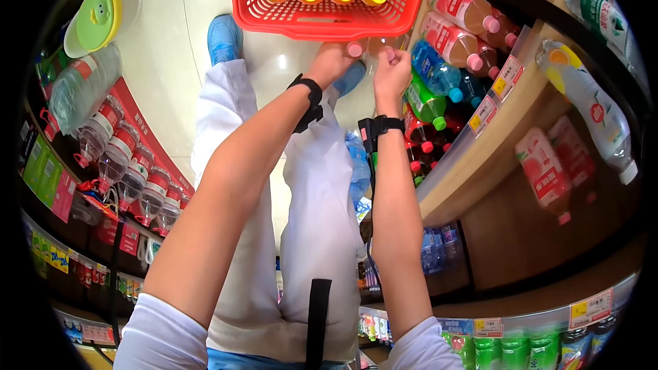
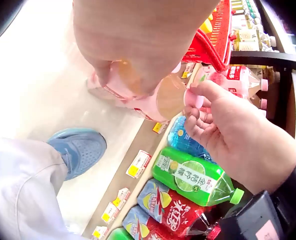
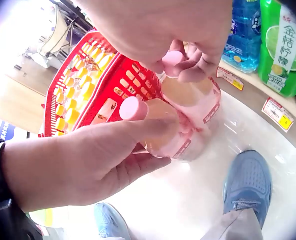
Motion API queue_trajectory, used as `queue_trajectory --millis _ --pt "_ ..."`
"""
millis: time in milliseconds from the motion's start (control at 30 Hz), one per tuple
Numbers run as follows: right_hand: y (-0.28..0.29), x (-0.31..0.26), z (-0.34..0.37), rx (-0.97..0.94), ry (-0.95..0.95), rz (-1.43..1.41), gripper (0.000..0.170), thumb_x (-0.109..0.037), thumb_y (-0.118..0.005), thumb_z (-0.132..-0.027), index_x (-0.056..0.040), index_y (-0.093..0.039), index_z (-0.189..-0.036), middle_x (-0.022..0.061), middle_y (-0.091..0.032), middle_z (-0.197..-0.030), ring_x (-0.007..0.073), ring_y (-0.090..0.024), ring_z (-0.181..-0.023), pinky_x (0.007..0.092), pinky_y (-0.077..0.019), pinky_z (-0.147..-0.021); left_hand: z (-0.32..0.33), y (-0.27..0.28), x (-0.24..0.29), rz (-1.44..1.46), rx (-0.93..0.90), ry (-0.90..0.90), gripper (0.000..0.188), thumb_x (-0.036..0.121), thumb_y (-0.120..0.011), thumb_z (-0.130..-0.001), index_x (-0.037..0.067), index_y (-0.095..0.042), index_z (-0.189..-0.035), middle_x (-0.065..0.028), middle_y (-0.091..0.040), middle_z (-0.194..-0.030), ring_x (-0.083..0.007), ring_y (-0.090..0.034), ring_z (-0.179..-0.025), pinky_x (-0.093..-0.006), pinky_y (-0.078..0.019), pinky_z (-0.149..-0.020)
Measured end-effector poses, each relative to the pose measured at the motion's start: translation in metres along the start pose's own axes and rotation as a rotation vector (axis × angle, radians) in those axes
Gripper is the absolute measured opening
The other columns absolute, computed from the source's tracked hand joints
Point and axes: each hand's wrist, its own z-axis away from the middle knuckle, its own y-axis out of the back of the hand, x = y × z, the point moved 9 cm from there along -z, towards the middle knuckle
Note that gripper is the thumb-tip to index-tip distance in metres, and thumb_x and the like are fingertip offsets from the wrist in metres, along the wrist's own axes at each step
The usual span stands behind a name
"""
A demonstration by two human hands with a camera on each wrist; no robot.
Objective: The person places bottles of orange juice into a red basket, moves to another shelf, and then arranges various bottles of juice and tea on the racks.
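Observation:
Two large bottles of peach-coloured drink with pink caps are held side by side above the floor, close to the shelf. My left hand (image 1: 332, 60) grips one peach drink bottle (image 3: 163, 122) below its neck, its pink cap sticking out past the thumb. With thumb and fingers, my right hand (image 2: 233, 125) pinches the pink cap of the other peach drink bottle (image 2: 170, 97). Its body hangs beside the first one in the right wrist view. Just beyond both hands is a red basket (image 1: 322, 29) with several orange drinks with yellow caps inside.
Beside my right hand, a low shelf holds more peach drinks (image 1: 456, 38), a blue bottle (image 1: 435, 68), a green lime bottle (image 2: 193, 175) and red bottles (image 2: 175, 210). Price tags (image 2: 139, 164) line its edge. Large water bottles (image 1: 113, 154) stand on the left, near a lidded yellow-green container (image 1: 96, 17).

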Motion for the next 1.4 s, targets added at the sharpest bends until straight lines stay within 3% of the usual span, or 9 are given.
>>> queue_trajectory --millis 267,333,400,467,600,767,967,1167,1400 --pt "0.046 -0.029 0.031 -0.169 0.153 0.129 0.032 -0.026 -0.054 -0.096 0.0019 -0.066 -0.104 0.0216 -0.065 -0.082 0.0392 -0.063 -0.078 0.0470 -0.0481 -0.071 0.009 -0.016 -0.026 -0.383 -0.201 0.089 0.055 0.042 -0.075 -0.080 0.001 -0.064 -0.115 -0.0221 -0.068 -0.108 -0.0386 -0.064 -0.102 -0.0435 -0.0505 -0.090" --pt "0.098 -0.060 0.047 -0.117 0.004 -0.031 0.032 -0.024 -0.046 -0.099 0.0005 -0.066 -0.105 0.0181 -0.062 -0.076 0.0352 -0.061 -0.073 0.0437 -0.0471 -0.068 0.028 -0.007 0.004 -0.494 -0.384 0.281 0.045 0.039 -0.074 -0.081 0.001 -0.071 -0.104 -0.0243 -0.069 -0.103 -0.0394 -0.066 -0.098 -0.0454 -0.0528 -0.086" --pt "0.160 -0.100 0.065 0.059 0.283 -0.021 0.039 -0.026 -0.038 -0.103 -0.0006 -0.066 -0.105 0.0112 -0.057 -0.069 0.0251 -0.057 -0.066 0.0376 -0.0443 -0.062 0.054 -0.006 0.064 -0.751 -0.786 0.318 0.044 0.037 -0.071 -0.083 -0.001 -0.069 -0.103 -0.0247 -0.068 -0.106 -0.0349 -0.068 -0.098 -0.0439 -0.0539 -0.083" --pt "0.220 -0.121 0.083 0.241 0.200 -0.209 0.048 -0.033 -0.031 -0.106 -0.0018 -0.067 -0.106 0.0007 -0.049 -0.071 0.0111 -0.045 -0.066 0.0269 -0.0371 -0.060 0.081 -0.005 0.129 -0.987 -0.895 0.069 0.036 0.031 -0.069 -0.084 0.000 -0.067 -0.101 -0.0209 -0.068 -0.106 -0.0305 -0.067 -0.097 -0.0425 -0.0530 -0.081" --pt "0.332 -0.118 0.092 0.738 0.175 -0.215 0.028 -0.019 -0.052 -0.098 0.0034 -0.057 -0.113 0.0065 -0.054 -0.091 0.0125 -0.046 -0.074 0.0281 -0.0374 -0.066 0.112 -0.009 0.255 -0.734 -0.600 -0.627 0.028 0.022 -0.070 -0.082 0.003 -0.058 -0.099 -0.0110 -0.060 -0.094 -0.0285 -0.060 -0.094 -0.0383 -0.0491 -0.081" --pt "0.412 -0.105 0.080 1.085 0.311 0.036 0.047 -0.012 -0.064 -0.089 0.0070 -0.045 -0.128 0.0181 -0.049 -0.119 0.0256 -0.055 -0.101 0.0377 -0.0486 -0.090 0.096 -0.038 0.342 -0.576 -0.480 -0.780 0.031 0.015 -0.070 -0.077 0.002 -0.055 -0.101 -0.0115 -0.060 -0.095 -0.0283 -0.060 -0.092 -0.0388 -0.0496 -0.080" --pt "0.418 -0.088 0.036 0.881 0.041 -0.259 0.055 -0.014 -0.062 -0.092 0.0100 -0.039 -0.135 0.0261 -0.045 -0.130 0.0309 -0.055 -0.115 0.0419 -0.0500 -0.096 0.073 -0.102 0.410 -0.338 -0.294 -0.856 0.049 0.017 -0.078 -0.067 -0.002 -0.057 -0.108 -0.0131 -0.062 -0.097 -0.0305 -0.061 -0.095 -0.0411 -0.0518 -0.077" --pt "0.409 -0.115 0.064 0.889 0.159 -0.033 0.047 -0.016 -0.063 -0.095 0.0092 -0.046 -0.131 0.0241 -0.057 -0.121 0.0289 -0.061 -0.109 0.0387 -0.0517 -0.094 0.073 -0.137 0.421 -0.102 -0.249 -0.722 0.097 0.020 -0.085 -0.062 0.008 -0.038 -0.146 -0.0246 -0.044 -0.138 -0.0394 -0.047 -0.119 -0.0454 -0.0482 -0.092" --pt "0.401 -0.120 0.076 0.772 0.231 -0.157 0.041 -0.025 -0.061 -0.098 0.0061 -0.054 -0.124 0.0209 -0.062 -0.114 0.0263 -0.060 -0.106 0.0381 -0.0499 -0.091 0.083 -0.137 0.418 0.025 -0.204 -0.713 0.098 0.023 -0.090 -0.054 0.008 -0.043 -0.139 -0.0219 -0.046 -0.131 -0.0392 -0.047 -0.119 -0.0466 -0.0476 -0.093"
